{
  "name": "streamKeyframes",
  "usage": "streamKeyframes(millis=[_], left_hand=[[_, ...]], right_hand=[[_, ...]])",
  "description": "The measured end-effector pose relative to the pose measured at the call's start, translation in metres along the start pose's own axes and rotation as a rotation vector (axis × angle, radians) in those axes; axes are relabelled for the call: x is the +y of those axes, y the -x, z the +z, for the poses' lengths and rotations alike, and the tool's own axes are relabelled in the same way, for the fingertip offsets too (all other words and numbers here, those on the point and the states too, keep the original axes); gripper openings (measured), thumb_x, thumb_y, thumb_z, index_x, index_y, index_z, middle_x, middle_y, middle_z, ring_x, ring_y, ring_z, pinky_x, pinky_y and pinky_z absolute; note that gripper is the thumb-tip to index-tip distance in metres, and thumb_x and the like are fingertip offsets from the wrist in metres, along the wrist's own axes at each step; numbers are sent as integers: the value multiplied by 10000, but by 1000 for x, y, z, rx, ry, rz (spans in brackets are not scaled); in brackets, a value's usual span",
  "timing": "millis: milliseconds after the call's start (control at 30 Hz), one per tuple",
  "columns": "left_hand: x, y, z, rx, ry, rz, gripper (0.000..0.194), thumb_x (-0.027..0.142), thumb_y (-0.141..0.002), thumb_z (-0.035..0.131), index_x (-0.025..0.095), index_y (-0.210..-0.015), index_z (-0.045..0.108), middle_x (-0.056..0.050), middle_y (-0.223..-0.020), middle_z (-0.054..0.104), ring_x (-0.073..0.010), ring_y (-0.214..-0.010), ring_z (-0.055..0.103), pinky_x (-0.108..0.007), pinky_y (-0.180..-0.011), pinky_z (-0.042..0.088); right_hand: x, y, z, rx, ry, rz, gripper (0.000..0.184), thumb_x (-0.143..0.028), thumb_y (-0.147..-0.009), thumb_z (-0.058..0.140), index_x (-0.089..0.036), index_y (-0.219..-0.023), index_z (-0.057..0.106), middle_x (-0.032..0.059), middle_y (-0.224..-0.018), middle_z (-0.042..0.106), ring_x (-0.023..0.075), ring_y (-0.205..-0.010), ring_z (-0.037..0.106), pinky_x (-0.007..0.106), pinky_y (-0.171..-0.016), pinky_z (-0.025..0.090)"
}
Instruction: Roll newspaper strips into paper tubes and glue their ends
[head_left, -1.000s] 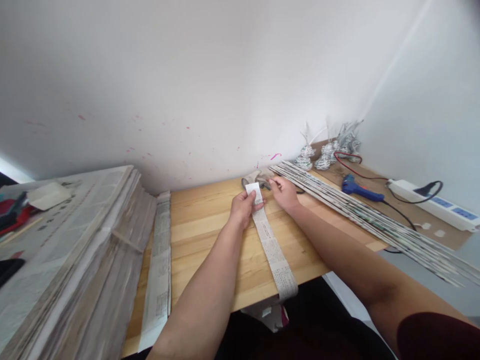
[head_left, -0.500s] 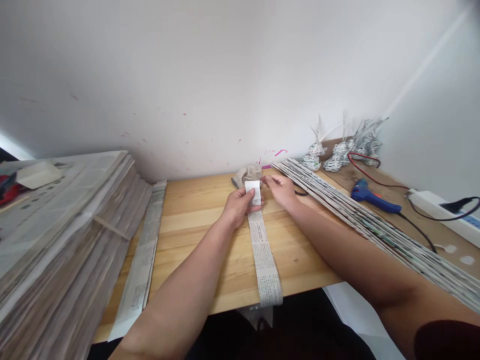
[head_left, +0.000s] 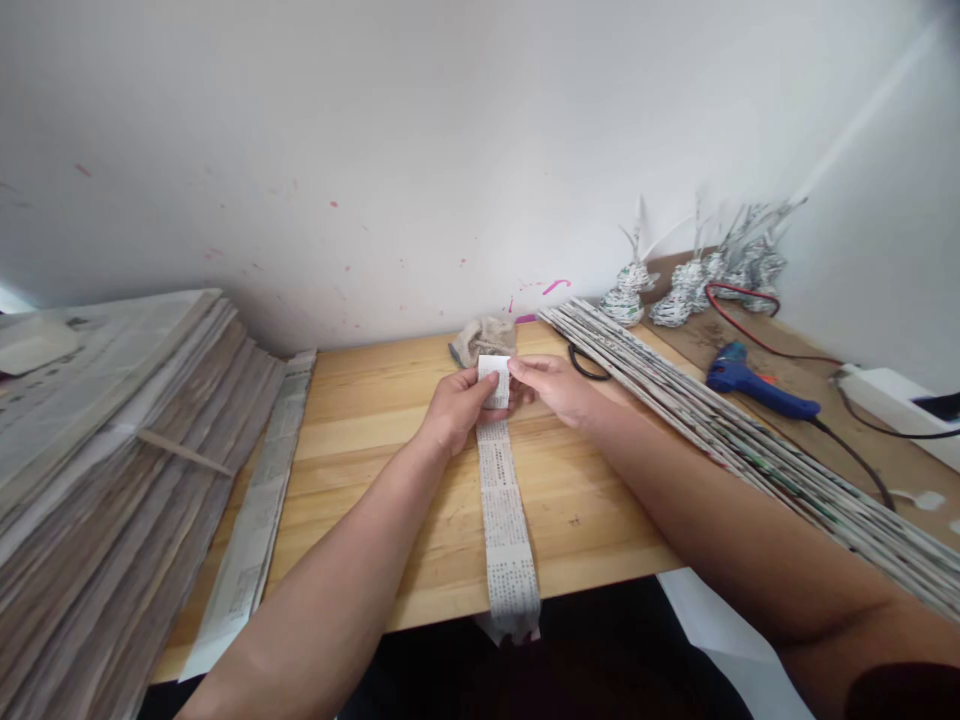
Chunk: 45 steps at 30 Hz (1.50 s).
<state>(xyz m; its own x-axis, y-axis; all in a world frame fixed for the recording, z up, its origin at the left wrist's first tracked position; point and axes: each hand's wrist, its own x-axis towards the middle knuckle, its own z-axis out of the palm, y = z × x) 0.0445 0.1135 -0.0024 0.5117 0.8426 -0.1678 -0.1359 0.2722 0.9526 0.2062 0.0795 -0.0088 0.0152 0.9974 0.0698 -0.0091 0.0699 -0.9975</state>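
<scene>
A long newspaper strip (head_left: 506, 520) runs down the wooden table toward me, and its near end hangs over the front edge. My left hand (head_left: 456, 410) grips the far end, thumb on top and fingers underneath. At that end's right corner, my right hand (head_left: 553, 388) pinches the paper between thumb and fingers. Just beyond both hands lies a crumpled greyish cloth item (head_left: 487, 338), partly hidden behind the strip. What hangs below the table edge is only partly visible.
To the left rises a tall newspaper stack (head_left: 172, 400), with cut newspaper strips (head_left: 259, 490) beside it. Thin rolled paper sticks (head_left: 690, 415) lie diagonally on the right. Past them are a blue glue gun (head_left: 757, 385), a white power strip (head_left: 889, 395) and woven paper shapes (head_left: 626, 297).
My right hand has moved left from beside the strip to its far corner and now pinches it. My left hand keeps its hold. The whole view has shifted slightly.
</scene>
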Motion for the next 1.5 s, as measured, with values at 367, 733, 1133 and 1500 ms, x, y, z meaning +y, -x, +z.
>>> streamKeyframes(millis=[367, 733, 1133, 1500], left_hand=[[6, 7, 5, 18, -91, -1, 226, 316, -783, 707, 124, -902, 704, -74, -765, 711, -158, -644, 661, -265, -570, 558], [3, 6, 3, -8, -95, 37, 295, 357, -756, 725, 132, -947, 714, -77, -816, 725, -169, -712, 676, -257, -596, 552], [5, 7, 5, 14, -97, 8, 237, 301, -773, 710, 112, -916, 715, -79, -784, 722, -156, -683, 673, -262, -610, 560], [6, 5, 1, 5, -48, 9, 255, 294, -778, 707, 102, -946, 716, -98, -813, 733, -172, -720, 687, -261, -612, 564]], right_hand=[[-1, -1, -3, 16, 0, -4, 327, -480, -782, 677, -159, -723, 684, -14, -588, 548, 95, -543, 467, 243, -522, 346], [-3, 2, 0, 19, 11, -31, 305, -460, -781, 688, -159, -734, 690, -20, -576, 532, 93, -542, 448, 242, -509, 318], [-5, 1, 2, 140, -35, 42, 403, -545, -749, 699, -153, -668, 653, -8, -597, 551, 83, -518, 466, 231, -463, 308], [-7, 4, -1, 57, 40, 2, 286, -405, -726, 744, -151, -856, 737, -7, -640, 613, 77, -534, 467, 227, -488, 317]])
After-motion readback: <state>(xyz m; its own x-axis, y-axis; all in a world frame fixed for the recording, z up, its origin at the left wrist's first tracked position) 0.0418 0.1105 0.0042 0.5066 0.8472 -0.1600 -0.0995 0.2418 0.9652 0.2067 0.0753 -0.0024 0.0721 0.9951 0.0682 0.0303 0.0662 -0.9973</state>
